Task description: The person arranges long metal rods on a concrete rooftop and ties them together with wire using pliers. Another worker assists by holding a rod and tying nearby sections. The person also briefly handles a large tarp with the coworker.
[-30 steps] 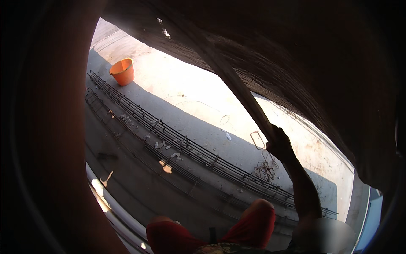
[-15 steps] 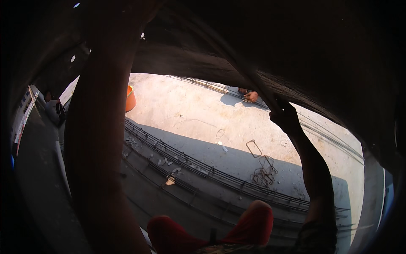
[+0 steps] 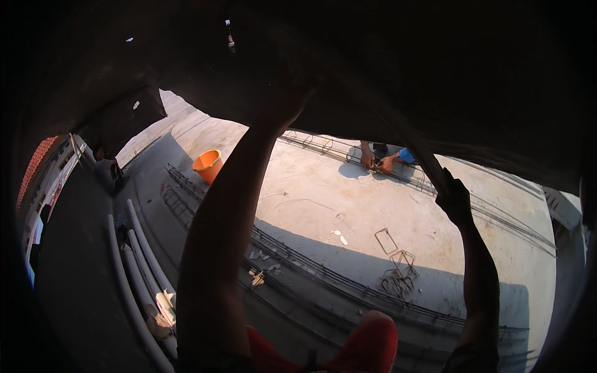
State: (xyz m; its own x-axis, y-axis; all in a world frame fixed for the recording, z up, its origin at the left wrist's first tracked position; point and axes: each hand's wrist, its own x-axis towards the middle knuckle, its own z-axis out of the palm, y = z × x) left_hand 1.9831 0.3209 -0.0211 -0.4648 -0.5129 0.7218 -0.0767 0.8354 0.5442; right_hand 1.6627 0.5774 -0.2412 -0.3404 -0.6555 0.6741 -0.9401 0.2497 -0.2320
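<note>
A dark sheet (image 3: pixel 205 71) with a few small bright holes hangs over me and fills the upper part of the view. Along its underside slants a long dark pole (image 3: pixel 425 160), and my right hand (image 3: pixel 455 198) is closed round its lower end. My left arm reaches up to the sheet at the middle. Deep shadow swallows the fingers of my left hand (image 3: pixel 297 99), so what they grip cannot be made out. My knees, in red cloth, show at the lower edge.
Rebar cages (image 3: pixel 348 283) run across the concrete below, beside bent wire stirrups (image 3: pixel 399 276). An orange bucket (image 3: pixel 208 166) stands left, near grey pipes (image 3: pixel 134 273). A co-worker's hands (image 3: pixel 378 164) work at a far rebar cage. Another person (image 3: pixel 107 169) is at far left.
My left arm has swung right, and the view has shifted, uncovering the pipes and the whole bucket. The sheet's edge has moved. Both of the co-worker's hands now show. My right hand keeps its grip.
</note>
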